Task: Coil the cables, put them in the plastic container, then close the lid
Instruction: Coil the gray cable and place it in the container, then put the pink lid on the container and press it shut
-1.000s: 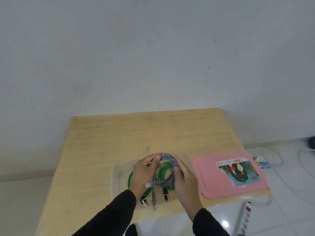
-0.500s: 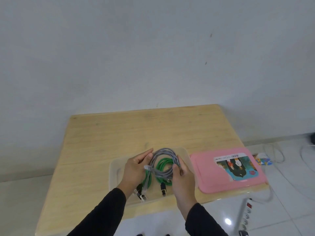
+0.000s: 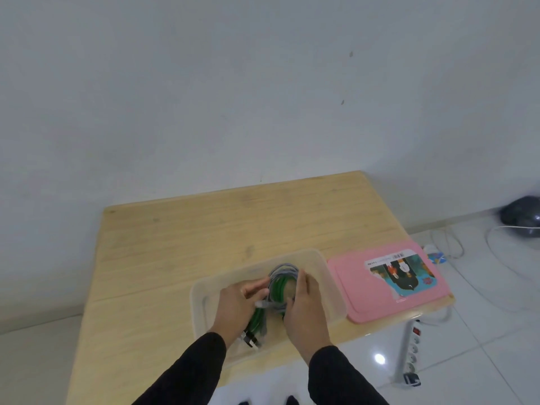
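Note:
A clear plastic container [image 3: 331, 287] stands at the near edge of the wooden table [image 3: 204, 235]. Inside it lies a coiled green cable [image 3: 279, 289] with black plugs near the front wall. A coiled grey cable [image 3: 282, 270] rests on top of the green one, low inside the container. My left hand [image 3: 236, 305] grips the grey coil's left side, and my right hand [image 3: 304, 311] grips its right side. The pink lid [image 3: 377, 308], bearing a picture label, lies flat on the table right of the container.
A white power strip [image 3: 412, 346] hangs below the table's right front corner. White cords [image 3: 455, 247] and a dark grey object [image 3: 520, 213] lie on the tiled floor at the right. A white wall stands behind the table.
Both hands have lowered the grey coil from above the container down into it, onto the green cable. The head camera has shifted, so the table sits lower and further right.

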`<state>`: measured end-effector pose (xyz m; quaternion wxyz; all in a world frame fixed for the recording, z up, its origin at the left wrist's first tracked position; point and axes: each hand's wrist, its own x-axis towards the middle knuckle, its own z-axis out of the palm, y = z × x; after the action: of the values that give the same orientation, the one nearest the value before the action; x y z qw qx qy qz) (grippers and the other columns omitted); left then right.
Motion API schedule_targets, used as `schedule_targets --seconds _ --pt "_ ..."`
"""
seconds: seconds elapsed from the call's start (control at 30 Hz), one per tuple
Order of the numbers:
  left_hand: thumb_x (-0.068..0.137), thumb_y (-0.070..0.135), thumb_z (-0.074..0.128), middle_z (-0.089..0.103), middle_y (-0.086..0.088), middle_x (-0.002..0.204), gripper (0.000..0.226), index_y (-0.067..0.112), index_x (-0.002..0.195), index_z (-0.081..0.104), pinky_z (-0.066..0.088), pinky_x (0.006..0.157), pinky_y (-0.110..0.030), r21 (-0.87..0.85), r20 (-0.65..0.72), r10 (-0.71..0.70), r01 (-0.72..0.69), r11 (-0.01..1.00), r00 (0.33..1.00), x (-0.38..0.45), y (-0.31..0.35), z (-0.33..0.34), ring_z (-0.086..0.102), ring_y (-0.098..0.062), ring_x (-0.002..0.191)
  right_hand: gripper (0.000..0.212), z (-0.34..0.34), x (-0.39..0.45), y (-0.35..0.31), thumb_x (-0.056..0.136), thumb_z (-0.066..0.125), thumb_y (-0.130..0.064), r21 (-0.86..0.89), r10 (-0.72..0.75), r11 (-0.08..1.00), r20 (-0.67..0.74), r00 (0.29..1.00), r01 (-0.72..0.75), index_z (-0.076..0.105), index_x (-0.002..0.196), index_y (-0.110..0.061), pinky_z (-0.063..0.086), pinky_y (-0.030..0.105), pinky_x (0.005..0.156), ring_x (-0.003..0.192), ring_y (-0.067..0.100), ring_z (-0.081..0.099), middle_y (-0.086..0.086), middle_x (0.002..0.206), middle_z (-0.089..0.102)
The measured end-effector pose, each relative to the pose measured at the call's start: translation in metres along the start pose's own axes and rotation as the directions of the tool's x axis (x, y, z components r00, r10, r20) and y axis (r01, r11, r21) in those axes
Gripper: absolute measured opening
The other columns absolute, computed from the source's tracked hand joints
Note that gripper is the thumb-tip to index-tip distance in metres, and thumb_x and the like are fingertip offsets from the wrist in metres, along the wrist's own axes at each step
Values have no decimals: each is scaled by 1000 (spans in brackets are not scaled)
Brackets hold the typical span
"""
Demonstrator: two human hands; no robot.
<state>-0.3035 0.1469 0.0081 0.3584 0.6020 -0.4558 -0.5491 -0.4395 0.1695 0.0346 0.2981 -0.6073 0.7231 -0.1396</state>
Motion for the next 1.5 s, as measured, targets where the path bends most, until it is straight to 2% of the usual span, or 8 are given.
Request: schedule_targets --seconds 0.2,0.4,0.7,0.93,1.07,1.2,1.33,1.5 --pt "87 7 61 68 10 101 27 23 107 70 45 87 -10 321 36 262 -260 911 964 -2 -1 0 62 0 94 59 12 1 7 93 15 -32 -267 -105 959 -39 994 91 9 145 -4 10 34 116 144 25 6 12 157 8" --pt "90 1 46 61 -8 117 34 12 119 61 39 94 -19 491 151 316 -348 798 937 -6 7 -8 56 -18 107 58 7 0 13 92 19 -35 -361 -132 929 -107 985 85 55 122 -2 49 40 91 117 31 57 17 128 58" --pt "98 19 37 56 -8 123 32 10 124 53 37 90 -20 556 -147 420 -276 784 896 -29 43 -1 54 -21 110 47 -35 -12 16 89 34 -31 -390 -368 875 -151 917 287 56 120 -3 49 37 94 114 26 58 13 121 63" --pt "95 21 24 67 -5 105 45 8 108 65 50 84 -24 751 85 617 -457 476 783 -38 80 75 58 -21 99 52 -83 4 51 96 22 -37 -413 -457 838 -175 872 356 54 120 -3 49 33 92 117 26 56 14 122 61" --pt "95 20 39 55 -4 126 34 12 125 51 43 96 -30 683 -22 541 -382 622 841 -36 88 138 50 -20 117 63 -119 23 101 97 12 -42 -416 -472 828 -156 868 375 56 120 -2 49 36 92 118 27 56 15 122 61" --pt "85 19 36 70 -6 89 35 5 96 67 56 70 -24 694 -12 516 -364 621 857 -34 76 202 68 -19 82 49 -151 39 167 90 31 -32 -403 -469 830 -134 873 384 57 119 -2 46 33 95 116 26 57 14 121 61" --pt "85 9 59 65 -11 108 27 -1 109 60 54 83 -30 686 -183 430 -199 700 884 -22 43 248 63 -26 100 45 -169 55 228 88 38 -29 -378 -446 846 -110 888 377 59 116 -1 45 32 94 112 27 59 14 119 62" --pt "93 17 40 33 -23 145 46 0 135 37 31 110 -46 729 -310 168 121 673 936 -17 11 267 31 -37 134 45 -183 71 282 93 48 -22 -358 -370 875 -62 927 326 43 132 -2 45 36 100 129 25 43 14 138 46"
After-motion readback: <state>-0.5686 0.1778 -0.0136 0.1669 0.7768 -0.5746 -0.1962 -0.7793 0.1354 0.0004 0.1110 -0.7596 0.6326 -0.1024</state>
